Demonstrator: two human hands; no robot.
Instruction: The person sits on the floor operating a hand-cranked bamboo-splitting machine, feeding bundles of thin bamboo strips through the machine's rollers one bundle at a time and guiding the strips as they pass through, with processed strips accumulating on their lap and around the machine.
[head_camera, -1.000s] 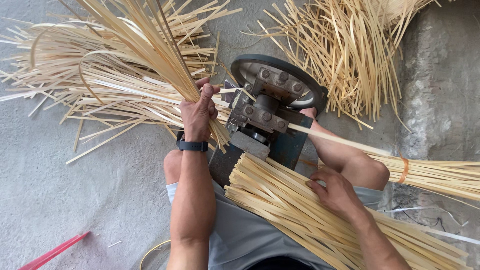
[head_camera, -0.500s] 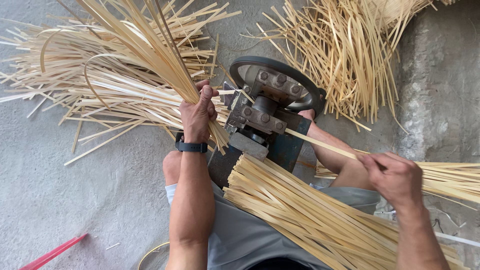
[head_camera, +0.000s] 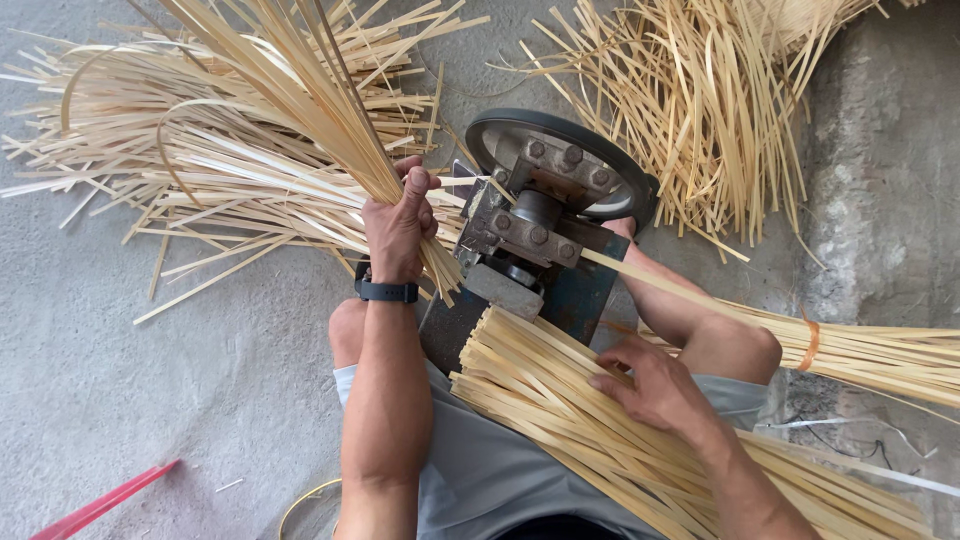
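My left hand (head_camera: 397, 228) is clenched around a thick bunch of thin bamboo strips (head_camera: 285, 85) that fans up and left. A black watch sits on that wrist. Just right of it stands a small metal splitting machine (head_camera: 530, 215) with a round black wheel. One strip (head_camera: 660, 285) runs out of the machine toward the right. My right hand (head_camera: 655, 385) rests fingers-down on a bundle of bamboo strips (head_camera: 560, 405) lying across my lap, fingertips pinching at a strip.
Loose split strips (head_camera: 150, 170) cover the concrete floor at the left. Another heap (head_camera: 690, 90) lies behind the machine. A tied bundle with an orange band (head_camera: 810, 342) lies at the right. A red stick (head_camera: 100, 505) is at the lower left.
My right hand was out at the right by the tied bundle half a second ago and has come back onto the lap bundle. The left hand has kept its hold on the bunch.
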